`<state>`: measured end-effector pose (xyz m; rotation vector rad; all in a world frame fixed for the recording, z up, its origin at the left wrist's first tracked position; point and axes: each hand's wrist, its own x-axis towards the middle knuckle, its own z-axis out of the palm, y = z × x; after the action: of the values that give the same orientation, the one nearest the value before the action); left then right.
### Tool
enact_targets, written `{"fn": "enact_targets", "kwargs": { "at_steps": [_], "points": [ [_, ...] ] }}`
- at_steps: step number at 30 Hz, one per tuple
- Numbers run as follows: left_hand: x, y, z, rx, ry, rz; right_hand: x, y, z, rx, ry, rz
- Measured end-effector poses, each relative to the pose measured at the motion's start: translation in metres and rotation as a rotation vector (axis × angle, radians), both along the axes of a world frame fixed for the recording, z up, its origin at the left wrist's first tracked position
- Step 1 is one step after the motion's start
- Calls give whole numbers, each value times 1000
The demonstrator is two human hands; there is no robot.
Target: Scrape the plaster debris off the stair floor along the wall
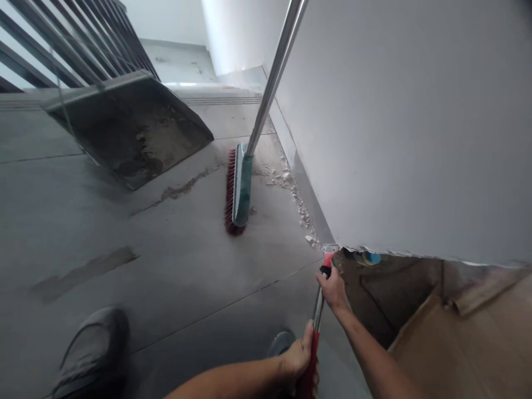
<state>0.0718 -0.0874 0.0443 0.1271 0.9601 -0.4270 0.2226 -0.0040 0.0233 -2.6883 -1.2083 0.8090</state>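
A long-handled scraper (319, 305) with a red head, metal shaft and red grip slants up from the bottom of the view. My left hand (300, 354) is closed around its red grip. Higher up, my right hand (333, 288) wraps the shaft just below the head. The scraper blade (331, 248) meets the foot of the wall at the corner where the skirting (310, 191) ends. White crumbs of debris (301, 208) lie in a line along that skirting, just beyond the blade.
A broom (243, 185) with dark red bristles rests on the tiled floor. Left of it, a large dustpan (166, 136) holds dusty debris. Dark railings (95, 39) stand at upper left near a step edge. Cardboard (457, 338) lies lower right; my shoe (93, 349) is lower left.
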Motion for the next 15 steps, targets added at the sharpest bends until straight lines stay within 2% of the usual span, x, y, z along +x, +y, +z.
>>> {"fn": "enact_targets", "kwargs": {
  "at_steps": [6, 8, 12, 15],
  "points": [
    [4, 23, -7, 95, -47, 98, -3, 36, 0, 31, -6, 61],
    [7, 19, -5, 66, -51, 108, -1, 33, 1, 45, 12, 53],
    [7, 0, 1, 9, -21, 23, 3, 8, 3, 29, 32, 1],
    [2, 2, 0, 70, -33, 31, 0, 8, 3, 2, 26, -6]
  ]
}}
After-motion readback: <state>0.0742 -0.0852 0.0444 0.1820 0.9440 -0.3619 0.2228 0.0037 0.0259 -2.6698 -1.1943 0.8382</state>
